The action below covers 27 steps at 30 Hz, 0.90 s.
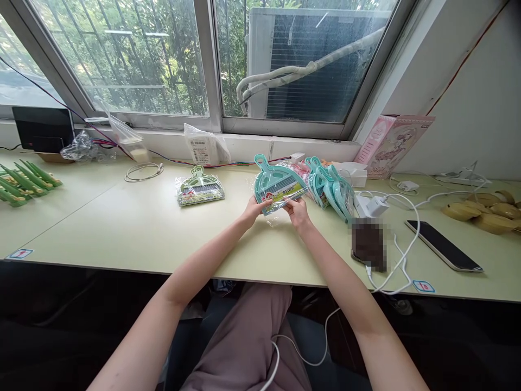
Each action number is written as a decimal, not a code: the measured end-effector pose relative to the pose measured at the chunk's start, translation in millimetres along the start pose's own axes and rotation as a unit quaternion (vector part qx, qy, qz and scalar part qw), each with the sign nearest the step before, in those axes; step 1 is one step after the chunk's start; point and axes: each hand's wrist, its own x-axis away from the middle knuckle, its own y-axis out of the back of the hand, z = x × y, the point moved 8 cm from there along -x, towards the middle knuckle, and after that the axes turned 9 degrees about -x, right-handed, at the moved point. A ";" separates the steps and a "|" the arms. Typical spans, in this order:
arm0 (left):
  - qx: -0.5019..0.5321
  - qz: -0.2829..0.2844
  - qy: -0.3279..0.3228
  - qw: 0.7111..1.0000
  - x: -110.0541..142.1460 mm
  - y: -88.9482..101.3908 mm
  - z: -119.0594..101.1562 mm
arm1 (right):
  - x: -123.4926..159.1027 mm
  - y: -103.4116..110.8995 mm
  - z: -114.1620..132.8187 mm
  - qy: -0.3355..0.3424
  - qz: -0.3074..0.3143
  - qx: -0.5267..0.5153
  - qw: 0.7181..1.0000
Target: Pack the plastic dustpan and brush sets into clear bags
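Observation:
Between my two hands is a teal mini dustpan and brush set [275, 179] in clear plastic wrap, held tilted just over the table. My left hand [254, 210] grips its lower left edge, thumb on the front. My right hand [298, 212] pinches the wrap along the lower right edge. To the left lies a green dustpan and brush set [200, 187], also wrapped, flat on the table. Right of my hands, several more wrapped teal dustpan sets [331, 187] lean together in a bunch, with some pink ones [299, 169] partly hidden behind.
A phone with a blurred screen [368, 247], white charging cables [402, 260] and a dark phone [443, 245] lie to the right. Yellow-brown pieces [488, 212] rest at far right, green pieces [28, 182] at far left. A pink box [393, 144] stands by the window.

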 end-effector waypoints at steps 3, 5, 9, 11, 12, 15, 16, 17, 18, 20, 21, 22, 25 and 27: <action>-0.004 -0.003 0.000 1.000 0.0 1.1 -0.9 | 0.8 -0.7 -2.3 -0.013 -0.004 -0.007 1.000; -0.006 -0.006 0.002 1.000 -0.5 2.1 -0.8 | 1.7 -1.0 -4.2 -0.022 -0.009 -0.010 1.000; -0.024 -0.013 0.008 1.000 -2.6 5.9 1.4 | 1.8 1.3 -8.3 -0.040 -0.025 -0.019 0.999; -0.036 -0.014 0.010 0.999 -4.3 8.6 3.2 | 0.1 4.3 -10.6 -0.056 -0.036 -0.016 0.998; -0.040 -0.013 0.009 0.999 -5.2 10.0 3.7 | -1.1 5.4 -12.0 -0.069 -0.038 -0.009 0.997; -0.043 -0.015 -0.001 0.999 -9.0 16.5 2.2 | -3.5 8.4 -16.6 -0.120 -0.037 0.033 0.992; -0.040 -0.013 0.001 0.999 -10.7 19.6 1.9 | -3.9 8.8 -17.5 -0.133 -0.032 0.050 0.989; -0.033 -0.011 0.006 0.999 -12.8 23.3 1.9 | -4.1 8.5 -17.7 -0.141 -0.023 0.066 0.988; -0.022 -0.008 0.013 1.000 -15.3 28.0 2.1 | -4.5 7.2 -16.8 -0.139 -0.007 0.082 0.987; 0.011 -0.010 0.023 1.000 -21.2 42.3 1.9 | -6.1 4.3 -8.9 -0.097 0.029 0.123 0.987; 0.028 -0.022 0.024 0.999 -24.2 53.1 1.2 | -7.5 4.3 -0.6 -0.050 0.038 0.157 0.986; 0.043 -0.039 0.024 0.998 -26.8 65.3 0.4 | -8.4 5.2 10.5 0.010 0.039 0.203 0.978; 0.063 -0.075 0.042 0.994 -30.3 99.8 0.4 | -4.4 3.5 45.8 0.214 0.041 0.384 0.897; 0.079 -0.080 0.059 0.992 -28.3 113.8 0.9 | 0.6 -3.7 53.6 0.295 0.079 0.488 0.818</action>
